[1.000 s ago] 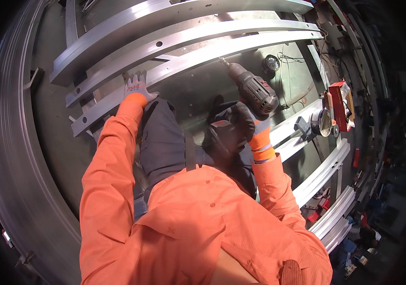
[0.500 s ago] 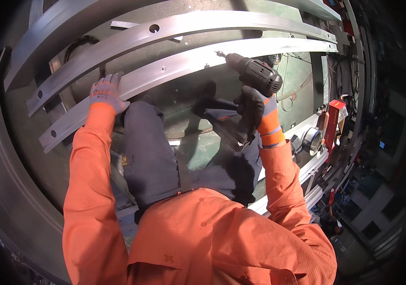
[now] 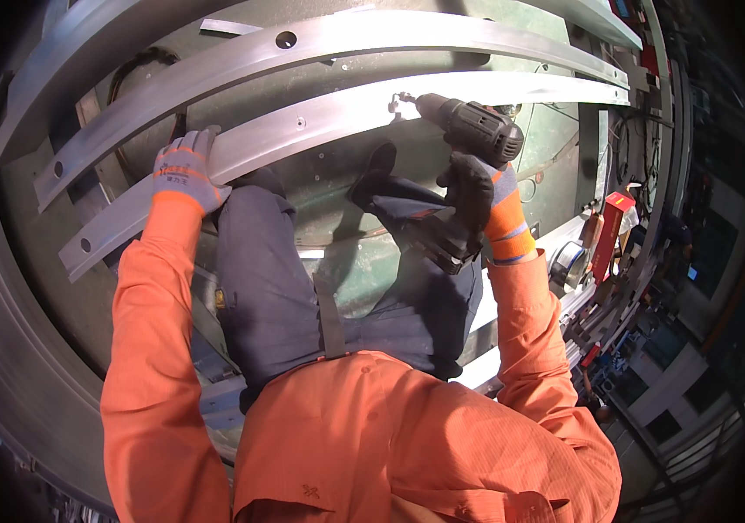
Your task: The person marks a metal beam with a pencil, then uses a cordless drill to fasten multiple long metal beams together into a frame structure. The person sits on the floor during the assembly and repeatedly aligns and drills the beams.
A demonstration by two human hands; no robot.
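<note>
My left hand (image 3: pixel 185 170) wears a knitted cloth glove with orange trim and rests on a bare, dull-shining metal rail (image 3: pixel 320 122). My right hand (image 3: pixel 477 187), gloved alike, grips a matt black plastic drill (image 3: pixel 472 126). My orange sleeves (image 3: pixel 141 349) are woven cloth.

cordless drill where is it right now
In the head view the cordless drill is upper right of centre, gripped by the gloved right hand, its bit tip against the nearest curved metal rail.

A black cordless drill (image 3: pixel 470 129) points its bit at a long grey metal rail (image 3: pixel 337 126).
</note>
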